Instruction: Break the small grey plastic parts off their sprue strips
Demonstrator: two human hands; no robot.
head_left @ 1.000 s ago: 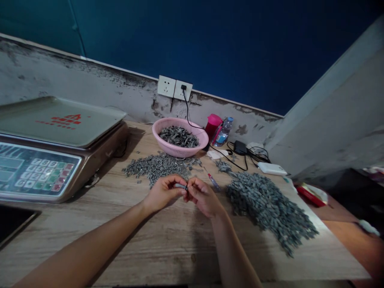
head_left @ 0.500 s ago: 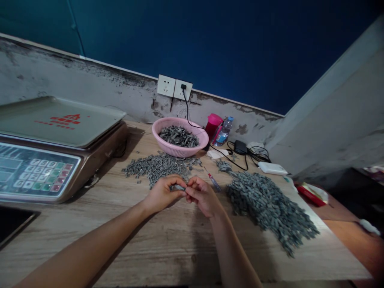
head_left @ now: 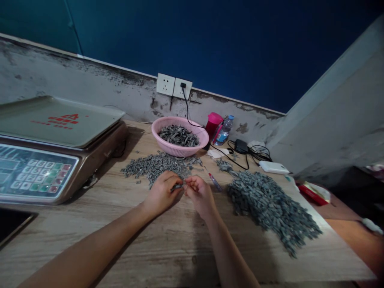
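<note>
My left hand [head_left: 165,190] is closed around a small grey strip-like piece [head_left: 177,186], whose end shows between thumb and fingers. Close against it, my right hand [head_left: 200,195] pinches at the tip of the piece; what lies between its fingertips is too small to make out. Just behind the hands spreads a heap of tiny grey pieces [head_left: 150,166]. To the right lies a larger pile of grey pieces [head_left: 270,204]. A pink plastic basket [head_left: 180,151] holds many longer grey strips.
A digital scale [head_left: 99,152] stands at the left, with a dark flat device [head_left: 15,224] before it. A thin pen-like tool [head_left: 214,182] lies right of my hands. Farther back are a pink-lidded cup [head_left: 213,124], a water bottle [head_left: 225,132], black cables [head_left: 255,150] and a white box [head_left: 273,167].
My left hand has turned over the grey piece, so less of it shows. Both hands stay close together in nearly the same place, and the view has shifted slightly.
</note>
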